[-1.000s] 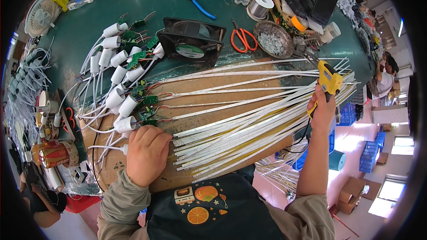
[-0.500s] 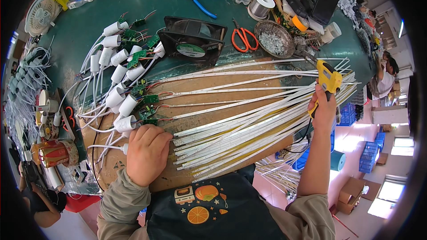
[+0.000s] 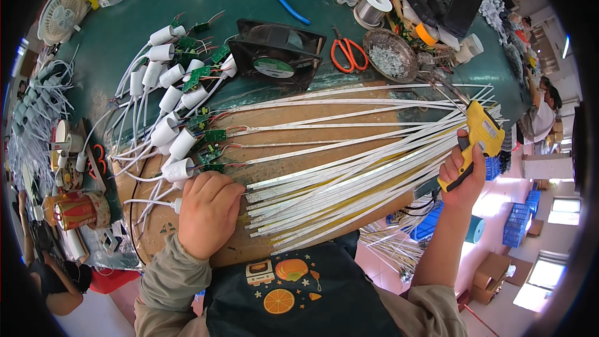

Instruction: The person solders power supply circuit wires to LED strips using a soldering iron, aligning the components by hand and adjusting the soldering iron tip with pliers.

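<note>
My right hand point(image 3: 465, 171) is wrapped round the handle of a yellow soldering gun point(image 3: 485, 132), its metal tip pointing away to the upper left. My left hand point(image 3: 209, 215) rests at the board's left part with fingers curled together; what they pinch is hidden, though a thin wire shows by the fingertips. A white cable end point(image 3: 176, 205) lies against that hand. Just beyond it are white cylindrical caps point(image 3: 182, 143) with cables and small green circuit boards point(image 3: 216, 135). Thin wires join some boards to long white strips point(image 3: 337, 175), which fan out across a brown board point(image 3: 349, 97).
Beyond the strips stand a black fan point(image 3: 277, 53), orange-handled scissors point(image 3: 349, 54), blue-handled pliers point(image 3: 293, 3), a solder spool point(image 3: 374, 7) and a metal dish of pale bits point(image 3: 390, 56). A red-brown tin point(image 3: 78, 212) sits at the left. Other people are seen at both sides.
The soldering gun has moved right and slightly nearer in my right hand, tilting more. My left hand stays about where it was. The whole view has shifted slightly.
</note>
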A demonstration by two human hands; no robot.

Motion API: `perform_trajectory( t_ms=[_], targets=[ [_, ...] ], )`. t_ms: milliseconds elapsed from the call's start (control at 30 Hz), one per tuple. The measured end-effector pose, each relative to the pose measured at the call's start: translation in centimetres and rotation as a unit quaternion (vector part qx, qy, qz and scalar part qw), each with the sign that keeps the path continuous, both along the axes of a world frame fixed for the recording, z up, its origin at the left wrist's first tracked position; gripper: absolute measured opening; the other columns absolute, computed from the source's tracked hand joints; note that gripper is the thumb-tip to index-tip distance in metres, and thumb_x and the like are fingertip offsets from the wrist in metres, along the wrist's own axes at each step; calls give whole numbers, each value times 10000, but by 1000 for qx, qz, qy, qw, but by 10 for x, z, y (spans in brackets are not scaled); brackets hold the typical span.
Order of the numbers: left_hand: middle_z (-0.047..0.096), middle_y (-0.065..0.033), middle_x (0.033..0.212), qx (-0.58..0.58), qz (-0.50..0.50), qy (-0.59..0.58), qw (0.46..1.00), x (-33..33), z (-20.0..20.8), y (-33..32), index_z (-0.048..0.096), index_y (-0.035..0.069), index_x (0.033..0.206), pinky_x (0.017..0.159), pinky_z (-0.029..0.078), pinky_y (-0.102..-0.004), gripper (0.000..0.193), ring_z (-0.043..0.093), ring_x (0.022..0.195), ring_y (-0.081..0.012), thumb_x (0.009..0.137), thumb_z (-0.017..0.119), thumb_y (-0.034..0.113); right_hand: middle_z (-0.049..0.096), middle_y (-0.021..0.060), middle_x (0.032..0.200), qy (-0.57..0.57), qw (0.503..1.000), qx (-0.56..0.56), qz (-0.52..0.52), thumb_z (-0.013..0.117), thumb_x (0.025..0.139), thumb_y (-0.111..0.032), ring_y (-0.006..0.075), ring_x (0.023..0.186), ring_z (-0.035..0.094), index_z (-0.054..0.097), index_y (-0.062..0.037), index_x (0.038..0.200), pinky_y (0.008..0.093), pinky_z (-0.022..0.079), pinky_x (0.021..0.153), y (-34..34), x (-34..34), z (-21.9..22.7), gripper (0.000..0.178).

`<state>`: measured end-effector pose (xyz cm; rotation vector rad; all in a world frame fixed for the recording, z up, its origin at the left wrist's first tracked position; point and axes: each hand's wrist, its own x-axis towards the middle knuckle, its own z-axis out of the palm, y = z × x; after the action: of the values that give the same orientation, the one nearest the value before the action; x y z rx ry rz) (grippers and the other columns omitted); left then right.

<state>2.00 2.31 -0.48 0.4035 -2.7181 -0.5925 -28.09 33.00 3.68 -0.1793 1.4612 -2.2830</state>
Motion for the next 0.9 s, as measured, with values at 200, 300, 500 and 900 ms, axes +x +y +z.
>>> perform_trajectory(
  t_ms=[200,300,500,900],
  targets=[
    [623,-63,903,9,5,4,1000,-1,1,1,661,61,884,784,456,-392,175,592,885,-277,723,700,5,475,14,653,-70,989,-99,87,436,1022,-362,84,429,427,485,4,1220,249,389,391,-5,13,8,420],
    [624,-57,899,12,4,9,1000,0,0,1,661,65,885,783,452,-389,172,592,880,-273,727,703,12,475,19,658,-117,976,-134,123,419,1027,-369,91,428,430,477,5,1194,259,394,393,-7,15,8,414],
    [627,-51,894,18,2,15,1000,2,0,0,663,69,890,776,447,-388,174,594,878,-269,729,705,18,470,31,658,-191,952,-177,162,397,1031,-375,110,428,433,471,10,1184,281,399,396,-13,21,3,421],
    [652,-80,897,76,9,0,997,4,2,-7,663,59,909,819,474,-389,166,612,900,-282,751,710,39,551,81,630,-123,958,-4,260,771,799,-320,173,452,534,502,59,1264,294,439,417,-38,103,-39,657]
  ],
)
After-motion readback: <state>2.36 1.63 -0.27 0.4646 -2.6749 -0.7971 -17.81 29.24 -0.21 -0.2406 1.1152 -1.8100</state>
